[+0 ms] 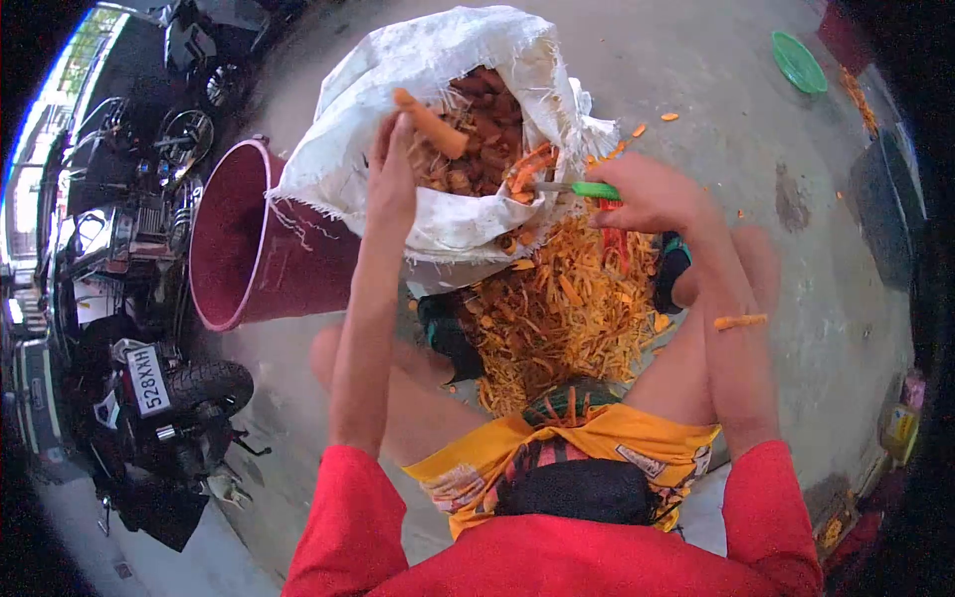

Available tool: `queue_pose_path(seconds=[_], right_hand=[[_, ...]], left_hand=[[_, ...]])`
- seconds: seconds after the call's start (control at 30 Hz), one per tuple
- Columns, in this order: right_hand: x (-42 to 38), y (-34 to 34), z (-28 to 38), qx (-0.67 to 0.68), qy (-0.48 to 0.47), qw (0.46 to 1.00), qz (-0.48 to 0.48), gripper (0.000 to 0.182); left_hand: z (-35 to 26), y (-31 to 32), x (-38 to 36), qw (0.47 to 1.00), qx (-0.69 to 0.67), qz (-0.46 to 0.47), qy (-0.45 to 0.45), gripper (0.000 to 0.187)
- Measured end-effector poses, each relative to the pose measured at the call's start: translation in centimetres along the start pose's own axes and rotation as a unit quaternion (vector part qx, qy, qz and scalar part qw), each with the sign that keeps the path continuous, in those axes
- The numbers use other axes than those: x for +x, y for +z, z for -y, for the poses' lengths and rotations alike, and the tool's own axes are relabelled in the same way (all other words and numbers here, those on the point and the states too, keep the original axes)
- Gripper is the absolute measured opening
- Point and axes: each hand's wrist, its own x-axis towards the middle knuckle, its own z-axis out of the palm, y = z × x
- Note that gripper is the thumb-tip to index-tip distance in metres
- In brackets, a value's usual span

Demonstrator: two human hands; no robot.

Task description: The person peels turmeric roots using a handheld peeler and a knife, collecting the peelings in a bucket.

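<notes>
My left hand (393, 174) is closed on an orange carrot (433, 124) with a smooth surface, held over the mouth of a white woven sack (348, 129). Inside the sack lie many brownish-orange carrots (487, 109). To the right, my right hand (652, 194) grips a green-handled peeler (595, 189); its metal end points left over the sack's rim, and its exact blade shape is hard to make out. Orange peel (527, 174) hangs by the metal end. A large heap of peelings (567, 318) covers the ground between my feet.
A dark red bucket (224, 239) leans open beside the sack on the left. Motorcycles (149, 378) stand further left. At the upper right lies a green plastic basin (799, 62). Carrot scraps (668, 116) dot the concrete floor, and one peel strip (741, 321) sticks to my right forearm.
</notes>
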Motion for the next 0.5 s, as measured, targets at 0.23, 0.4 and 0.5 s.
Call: queue_pose_path(seconds=[0.23, 0.4, 0.5], right_hand=[[0.7, 0.7, 3.3, 0.100, -0.089, 0.989, -0.061, 0.033], [1.7, 2.1, 4.2, 0.141, -0.093, 0.983, -0.075, 0.031], [2.6, 3.2, 3.9, 0.120, -0.142, 0.977, -0.101, 0.030]], left_hand=[[-1.2, 2.1, -8.1, 0.985, -0.129, 0.003, -0.111, 0.029], [1.6, 2.7, -10.8, 0.991, -0.076, 0.071, -0.089, 0.026], [1.8, 2.5, -11.7, 0.994, 0.026, 0.091, -0.053, 0.022]])
